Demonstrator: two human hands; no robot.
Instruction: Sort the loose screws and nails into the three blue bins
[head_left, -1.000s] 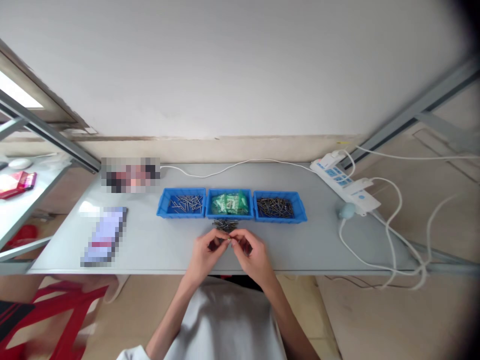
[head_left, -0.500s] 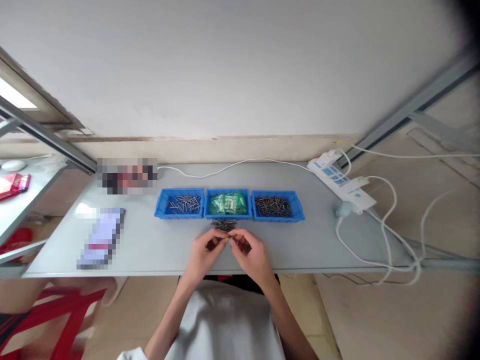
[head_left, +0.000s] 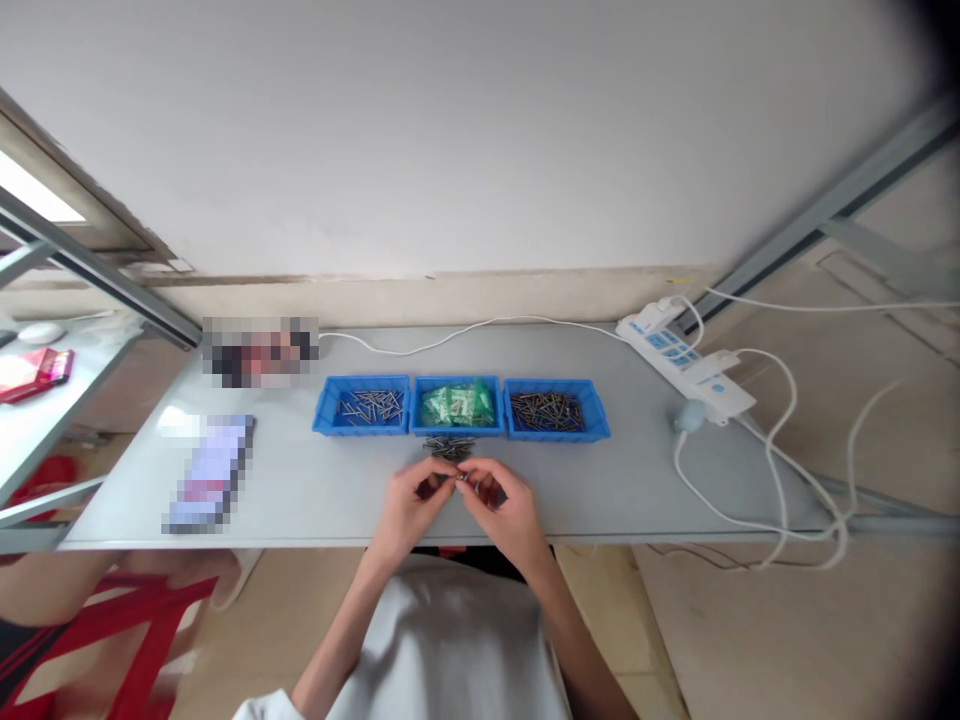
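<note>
My left hand [head_left: 411,505] and my right hand [head_left: 504,505] meet fingertip to fingertip over the grey table [head_left: 615,480], both pinched on a small metal piece [head_left: 459,478] too small to name. Just beyond them lies a small pile of dark screws [head_left: 450,447]. Behind the pile stand three blue bins in a row: the left bin [head_left: 363,405] holds silver screws, the middle bin [head_left: 457,404] holds green pieces, the right bin [head_left: 556,410] holds dark screws.
A white power strip [head_left: 686,365] with white cables lies at the table's right end. A flat blurred item [head_left: 210,473] rests at the left, another blurred item [head_left: 259,350] behind it. A red chair [head_left: 127,640] stands at the lower left.
Both hands stay pinched together at the same spot; only small finger movement shows. The view shifted slightly.
</note>
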